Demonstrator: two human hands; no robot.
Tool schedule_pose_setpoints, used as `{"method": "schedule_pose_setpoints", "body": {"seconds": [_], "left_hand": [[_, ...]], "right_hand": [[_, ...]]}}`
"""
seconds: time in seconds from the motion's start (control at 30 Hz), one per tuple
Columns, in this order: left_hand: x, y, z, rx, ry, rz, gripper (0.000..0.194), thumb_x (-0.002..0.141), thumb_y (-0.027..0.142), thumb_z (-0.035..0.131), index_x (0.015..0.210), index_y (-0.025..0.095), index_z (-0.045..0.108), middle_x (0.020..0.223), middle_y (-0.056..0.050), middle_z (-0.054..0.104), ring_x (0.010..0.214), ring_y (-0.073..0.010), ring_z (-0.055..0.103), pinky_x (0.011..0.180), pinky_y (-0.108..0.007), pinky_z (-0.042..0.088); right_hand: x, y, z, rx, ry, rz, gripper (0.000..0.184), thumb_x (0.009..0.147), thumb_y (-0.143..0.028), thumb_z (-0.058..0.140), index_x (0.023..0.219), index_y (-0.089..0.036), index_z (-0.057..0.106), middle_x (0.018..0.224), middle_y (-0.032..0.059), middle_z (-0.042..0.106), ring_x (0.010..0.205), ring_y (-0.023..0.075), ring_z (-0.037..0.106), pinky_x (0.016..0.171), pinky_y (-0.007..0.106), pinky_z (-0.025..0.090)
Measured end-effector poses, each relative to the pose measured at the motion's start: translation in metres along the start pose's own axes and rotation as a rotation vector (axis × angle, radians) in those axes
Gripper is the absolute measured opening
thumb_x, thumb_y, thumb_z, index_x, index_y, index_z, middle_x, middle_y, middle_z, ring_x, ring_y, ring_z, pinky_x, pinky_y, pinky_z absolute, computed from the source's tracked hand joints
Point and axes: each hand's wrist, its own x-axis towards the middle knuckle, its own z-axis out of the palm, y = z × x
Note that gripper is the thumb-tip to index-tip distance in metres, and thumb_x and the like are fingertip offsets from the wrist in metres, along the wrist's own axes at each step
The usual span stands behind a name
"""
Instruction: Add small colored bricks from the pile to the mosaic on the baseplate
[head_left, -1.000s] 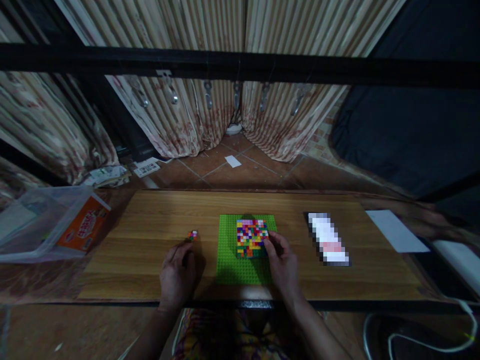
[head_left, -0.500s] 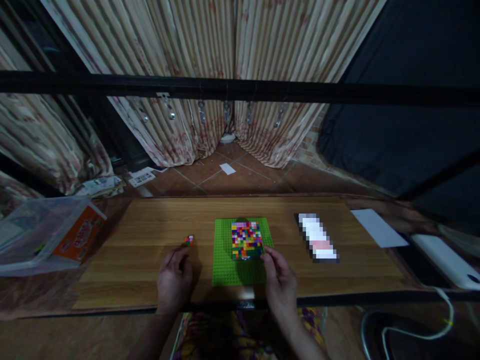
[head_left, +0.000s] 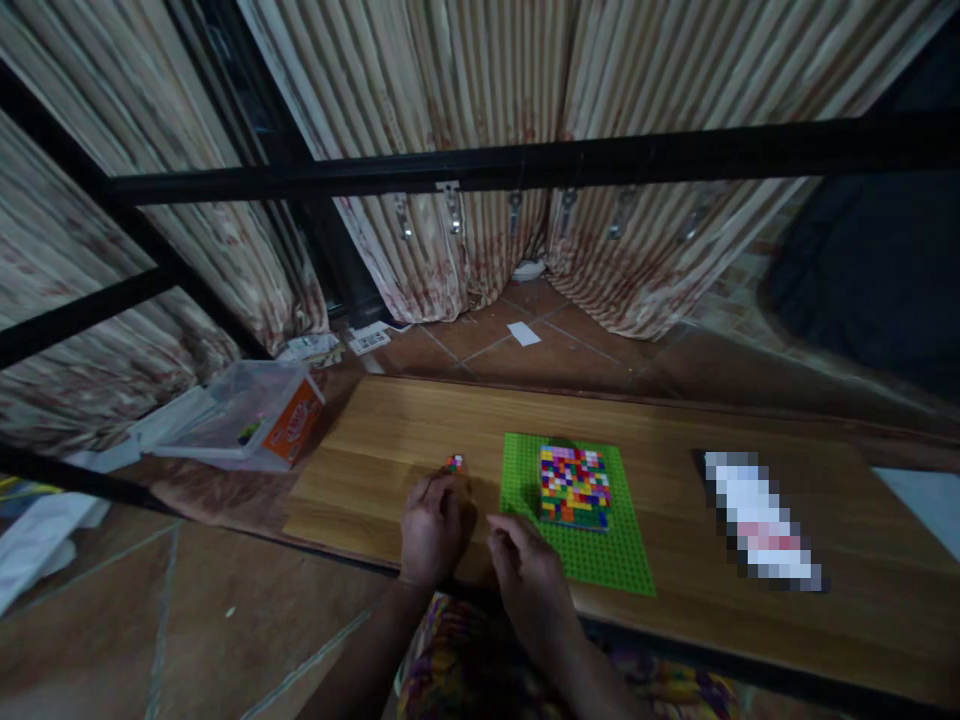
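Several tiny coloured bricks (head_left: 454, 463) lie in a small cluster on the table, left of the green baseplate (head_left: 517, 480). My left hand (head_left: 431, 530) rests just in front of them, fingers curled in and tips close to the bricks; what is under the fingers is hidden. On the baseplate sits a block of multicoloured building bricks (head_left: 574, 487), packed in rows. My right hand (head_left: 529, 570) hovers by the baseplate's near left corner, off the block. Its thumb and index finger are bent and slightly apart, with nothing visible between them.
A phone-shaped thing with a blurred-out screen (head_left: 761, 520) lies on the wooden table (head_left: 375, 440) at right. Off its left end stands a clear plastic box (head_left: 247, 400) with an orange label. White paper (head_left: 919, 505) is at far right. A black bar (head_left: 525, 160) crosses beyond.
My right hand has left the brick block's right edge and moved left, toward my left hand. The view has turned left, shifting everything right. My left hand stays by the loose bricks.
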Motion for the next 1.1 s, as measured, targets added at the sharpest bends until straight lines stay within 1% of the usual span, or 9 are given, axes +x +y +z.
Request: {"method": "schedule_pose_setpoints", "body": {"seconds": [0.13,0.3,0.5,0.67,0.77,0.87,1.0,1.1], "left_hand": [[0.0,0.003,-0.002,-0.062,-0.004,-0.011,0.017,0.088,0.015,0.048,0.095,0.021,0.063,0.098,-0.008,0.068,0.094,-0.0201,0.063,0.086,-0.036,0.053],[-0.002,0.003,-0.001,-0.111,0.064,-0.047,0.02,0.088,0.012,0.046,0.1,0.019,0.061,0.1,-0.009,0.066,0.097,-0.0202,0.061,0.086,-0.036,0.053],[-0.003,0.005,-0.002,-0.184,0.155,-0.104,0.015,0.089,0.014,0.047,0.097,0.019,0.058,0.098,-0.01,0.063,0.097,-0.0195,0.06,0.086,-0.036,0.052],[-0.002,0.006,-0.002,-0.195,0.138,-0.102,0.013,0.088,0.015,0.049,0.097,0.02,0.057,0.097,-0.009,0.063,0.096,-0.0197,0.06,0.086,-0.036,0.052],[-0.002,0.006,-0.002,-0.18,0.129,-0.089,0.016,0.087,0.014,0.049,0.099,0.02,0.057,0.098,-0.009,0.063,0.097,-0.0201,0.06,0.087,-0.037,0.052],[-0.001,0.005,-0.002,-0.161,0.115,-0.076,0.018,0.087,0.013,0.048,0.1,0.02,0.057,0.098,-0.009,0.063,0.096,-0.0199,0.06,0.087,-0.036,0.053],[0.0,0.005,-0.003,-0.14,0.097,-0.075,0.017,0.087,0.015,0.048,0.101,0.019,0.058,0.099,-0.009,0.063,0.097,-0.0201,0.061,0.087,-0.036,0.053],[-0.001,0.003,-0.004,-0.131,0.079,-0.05,0.017,0.088,0.017,0.048,0.102,0.02,0.058,0.1,-0.009,0.064,0.099,-0.0208,0.061,0.089,-0.038,0.052]], "right_hand": [[0.03,0.003,0.018,-0.107,-0.006,-0.01,0.026,0.091,-0.021,0.043,0.107,-0.018,0.064,0.099,0.0089,0.069,0.091,0.0208,0.066,0.082,0.033,0.052],[0.064,0.004,0.035,-0.28,-0.015,0.002,0.019,0.089,-0.02,0.048,0.1,-0.018,0.063,0.099,0.0092,0.068,0.091,0.0224,0.064,0.082,0.034,0.049],[0.084,-0.002,0.049,-0.453,-0.051,0.022,0.015,0.084,-0.022,0.057,0.098,-0.02,0.062,0.096,0.0088,0.067,0.09,0.0224,0.063,0.075,0.031,0.046],[0.089,-0.002,0.054,-0.536,-0.052,0.076,0.009,0.086,-0.021,0.055,0.091,-0.021,0.062,0.091,0.0077,0.066,0.08,0.0201,0.064,0.065,0.028,0.042],[0.089,-0.001,0.055,-0.572,-0.041,0.058,0.013,0.089,-0.021,0.05,0.088,-0.021,0.063,0.089,0.0074,0.066,0.076,0.0189,0.064,0.061,0.027,0.041],[0.088,-0.004,0.053,-0.576,-0.047,0.057,0.016,0.091,-0.019,0.047,0.087,-0.021,0.063,0.087,0.0076,0.067,0.074,0.0186,0.063,0.061,0.027,0.041],[0.078,-0.009,0.044,-0.497,-0.036,0.044,0.016,0.089,-0.018,0.048,0.084,-0.02,0.063,0.086,0.0063,0.067,0.077,0.0185,0.063,0.066,0.027,0.042],[0.059,-0.009,0.028,-0.355,-0.025,-0.004,0.017,0.09,-0.021,0.047,0.083,-0.021,0.063,0.083,0.004,0.065,0.073,0.0165,0.062,0.066,0.026,0.043]]}}
